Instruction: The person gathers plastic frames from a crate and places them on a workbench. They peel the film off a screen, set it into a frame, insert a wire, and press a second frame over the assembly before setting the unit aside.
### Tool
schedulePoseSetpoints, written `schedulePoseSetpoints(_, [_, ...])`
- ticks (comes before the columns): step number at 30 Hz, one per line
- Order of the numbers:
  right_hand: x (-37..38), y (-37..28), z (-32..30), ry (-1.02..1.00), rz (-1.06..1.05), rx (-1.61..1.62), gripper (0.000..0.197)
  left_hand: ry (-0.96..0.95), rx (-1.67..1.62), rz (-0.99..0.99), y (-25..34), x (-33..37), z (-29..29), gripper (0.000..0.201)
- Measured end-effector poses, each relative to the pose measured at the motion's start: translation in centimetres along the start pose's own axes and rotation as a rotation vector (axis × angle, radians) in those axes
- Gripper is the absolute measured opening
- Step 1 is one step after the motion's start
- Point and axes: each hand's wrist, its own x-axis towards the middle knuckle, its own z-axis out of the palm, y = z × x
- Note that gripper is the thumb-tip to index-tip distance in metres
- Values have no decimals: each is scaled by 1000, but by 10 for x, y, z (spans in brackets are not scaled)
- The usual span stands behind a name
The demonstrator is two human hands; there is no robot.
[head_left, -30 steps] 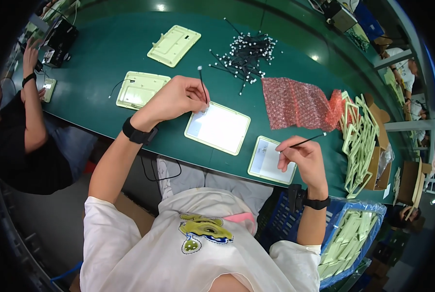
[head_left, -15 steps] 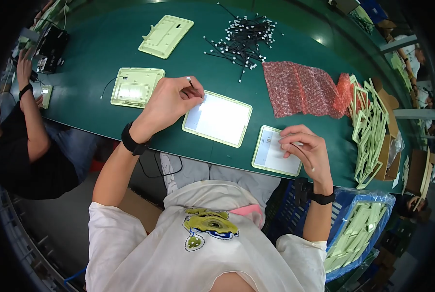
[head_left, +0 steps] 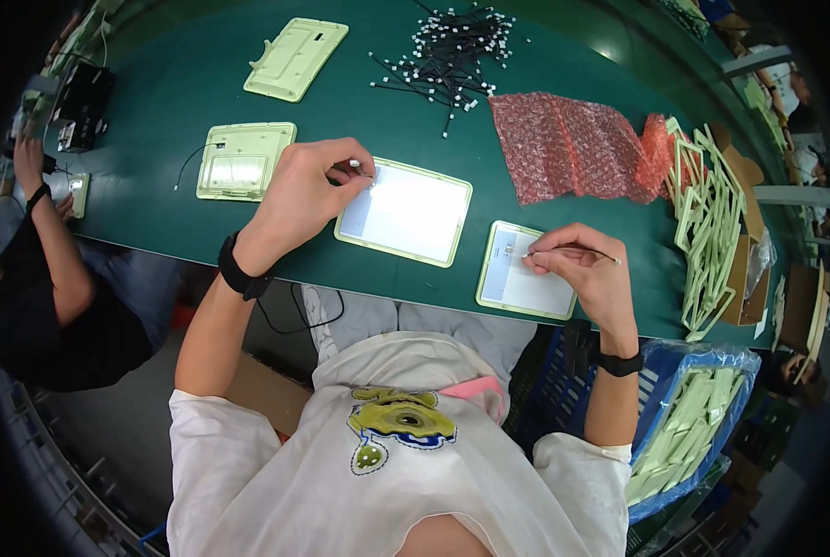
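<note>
In my left hand (head_left: 305, 186), closed in a pinch, is a short black cable whose white connector (head_left: 354, 163) pokes up above the fingers. That hand hovers at the upper left corner of a bright white panel with a pale green frame (head_left: 415, 215). My right hand (head_left: 589, 274) pinches another thin dark cable (head_left: 582, 247), its white ends showing on either side of the fingers. Below it lies a second white panel with a pale green frame (head_left: 517, 288), near the table's front edge. Whether either cable touches a panel, I cannot tell.
A pile of black cables (head_left: 456, 56) lies at the back. Two pale green casings (head_left: 248, 167) rest on the left. Red bubble wrap (head_left: 563, 148) and stacked green frames (head_left: 707, 223) are on the right. A blue crate (head_left: 656, 408) stands below. A co-worker (head_left: 57, 288) sits left.
My right hand has turned, so its cable now lies more level, with one white end over the right panel. My left hand's pinch has dipped slightly at the panel corner. The whole view has shifted a little.
</note>
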Motion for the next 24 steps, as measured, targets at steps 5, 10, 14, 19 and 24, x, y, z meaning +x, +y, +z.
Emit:
schedulePoseSetpoints(5, [4,5,6,51,-120,-211,12,8,14,17,2,-3,1,8])
schedulePoseSetpoints(10, [9,2,21,47,-370,-612,13,10,83,88,0,-4,1,9])
schedulePoseSetpoints(14, [10,6,26,50,-452,-725,14,9,71,165,-2,0,3,13])
schedulePoseSetpoints(19, [8,6,32,60,-502,-765,16,-27,147,228,-1,3,0,18])
schedulePoseSetpoints(24, [7,9,34,66,-529,-858,19,-50,157,293,-2,7,0,21])
